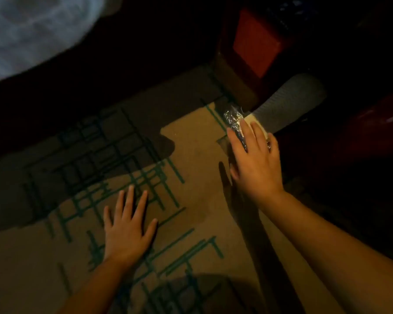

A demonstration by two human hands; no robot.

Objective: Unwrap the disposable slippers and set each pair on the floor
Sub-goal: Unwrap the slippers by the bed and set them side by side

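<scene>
A pair of disposable slippers [290, 100] lies on the patterned carpet [191, 143] at the upper right, showing a grey ribbed sole and a pale edge. Crinkled clear plastic wrap [233, 116] covers its near end. My right hand [256, 164] lies on top of that wrapped end with the fingers spread and nearly flat and the thumb off to the left; no closed grip shows. My left hand [127, 230] rests palm down on the carpet at the lower left, fingers apart, holding nothing.
The room is dim. A dark wooden piece of furniture with a red panel [254, 41] stands just behind the slippers. White bedding [32, 30] fills the top left corner. A dark red rounded object [361, 137] sits to the right.
</scene>
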